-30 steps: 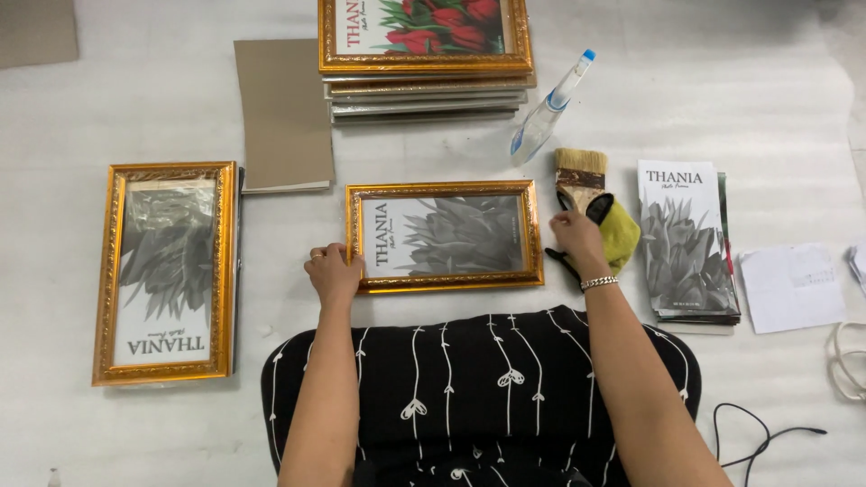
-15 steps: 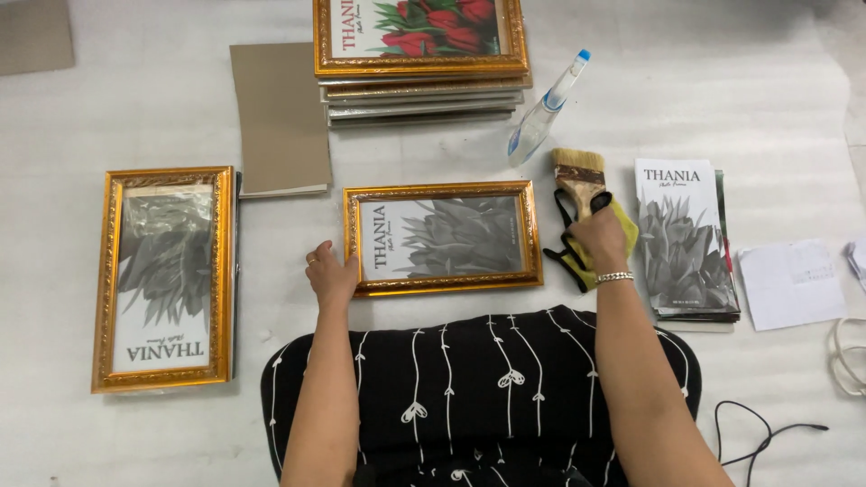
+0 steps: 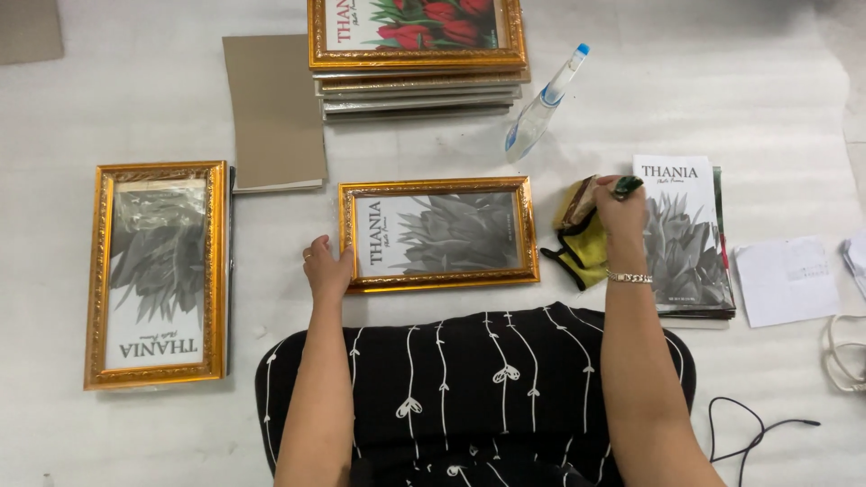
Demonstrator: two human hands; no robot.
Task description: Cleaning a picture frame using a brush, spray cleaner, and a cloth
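The frame [image 3: 439, 234] lies flat before me, print already inside. My left hand [image 3: 327, 269] rests flat on its left edge. My right hand [image 3: 621, 209] closes on what appears to be a brush [image 3: 583, 200], above the yellow cloth [image 3: 582, 243]. Wiping not yet begun; one frame [image 3: 156, 273] lies aside at left.

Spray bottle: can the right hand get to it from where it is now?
Probably yes. The right hand is on the paintbrush over the yellow cloth, and the spray bottle lies just beyond it on the white table, with nothing between them. The hand would first have to let go of the brush.
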